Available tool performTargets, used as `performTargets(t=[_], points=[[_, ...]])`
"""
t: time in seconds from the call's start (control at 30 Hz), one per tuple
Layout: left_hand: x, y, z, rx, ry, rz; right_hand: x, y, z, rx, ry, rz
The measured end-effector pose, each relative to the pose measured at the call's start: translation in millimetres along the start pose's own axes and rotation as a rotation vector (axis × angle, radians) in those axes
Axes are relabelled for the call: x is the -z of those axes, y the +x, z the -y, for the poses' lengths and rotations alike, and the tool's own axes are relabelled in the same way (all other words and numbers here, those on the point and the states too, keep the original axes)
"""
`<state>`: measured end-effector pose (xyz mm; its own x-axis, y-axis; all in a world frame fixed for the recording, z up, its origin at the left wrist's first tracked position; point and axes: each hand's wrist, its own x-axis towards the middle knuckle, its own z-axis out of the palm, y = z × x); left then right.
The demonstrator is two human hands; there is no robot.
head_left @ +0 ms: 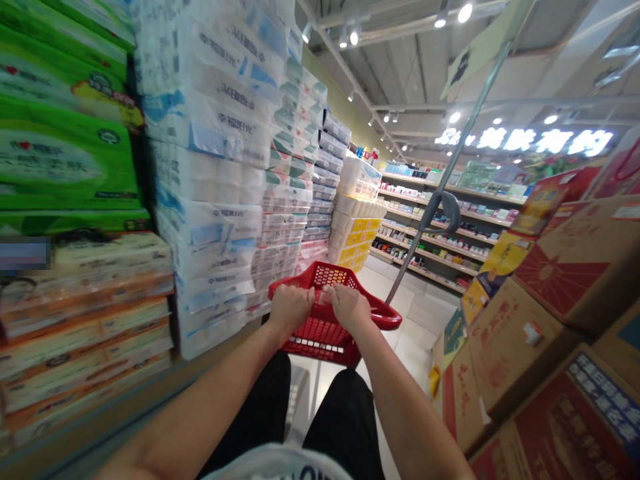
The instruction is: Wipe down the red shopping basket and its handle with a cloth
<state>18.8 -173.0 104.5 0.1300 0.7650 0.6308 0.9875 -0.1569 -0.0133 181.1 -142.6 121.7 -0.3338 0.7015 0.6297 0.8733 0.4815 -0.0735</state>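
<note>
A supermarket aisle is shown, its pale tiled floor (417, 313) running forward under ceiling spotlights toward lit shelving (430, 233) stocked with small packaged goods. Along the left side, bales of toilet paper (210, 200) are stacked high, with green-wrapped tissue packs (60, 160) and cream-and-orange packs (85, 320) placed closer to the camera. Along the right side, printed cardboard cartons (520, 340) are piled.

Principal item: a red plastic shopping basket (325, 275), positioned directly ahead of the person, in front of the black trousers (345, 427). Its long axis is set roughly crosswise to the aisle, tilted slightly downward toward the right. The rim is grasped by the left hand (291, 310) and the right hand (349, 308), both clenched over its near edge with the fingers curled downward. The hands are placed just beside each other near mid-rim. The left end of the basket lies close to the left hand, while a longer stretch of rim extends beyond the right hand. No contents can be made out. A slender metal pole (453, 180) with a grey looped grip (450, 210) is seen rising beyond the right end; whether it is attached to the basket cannot be determined.
</note>
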Motion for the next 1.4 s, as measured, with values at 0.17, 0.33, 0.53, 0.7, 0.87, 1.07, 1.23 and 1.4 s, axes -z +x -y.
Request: performTargets(t=[0.17, 0.33, 0.53, 0.7, 0.87, 1.07, 1.23, 1.4], points=[[0.2, -1.1, 0.2, 0.022, -0.023, -0.010, -11.1, -12.7, -0.5, -0.014, -0.033, -0.151], [-2.1, -1.6, -2.3, 0.065, -0.041, -0.024, -16.6, -28.2, 0.6, 0.046, -0.028, -0.288], [-2.1, 1.0, -10.8, 0.085, -0.021, -0.001, -9.4, -9.8, 0.4, 0.004, -0.035, -0.149], [-6.9, 5.5, -13.8, 0.098, -0.046, -0.023, -19.8, -29.3, 6.9, 0.054, 0.009, -0.321], [-13.6, 13.0, -18.9, 0.098, -0.072, -0.028, -12.5, -25.1, 1.4, 0.088, 0.030, -0.275], [-13.9, 9.5, -31.6, 0.000, -0.090, -0.028, -3.3, -10.1, -11.3, 0.002, 0.006, -0.134], [-13.2, 7.1, -34.0, -0.024, -0.086, -0.016, -12.2, -33.0, -5.7, 0.032, -0.062, -0.282], [-12.9, 8.8, -33.0, -0.014, -0.045, 0.003, -1.6, -16.5, -8.7, 0.072, -0.030, -0.053]])
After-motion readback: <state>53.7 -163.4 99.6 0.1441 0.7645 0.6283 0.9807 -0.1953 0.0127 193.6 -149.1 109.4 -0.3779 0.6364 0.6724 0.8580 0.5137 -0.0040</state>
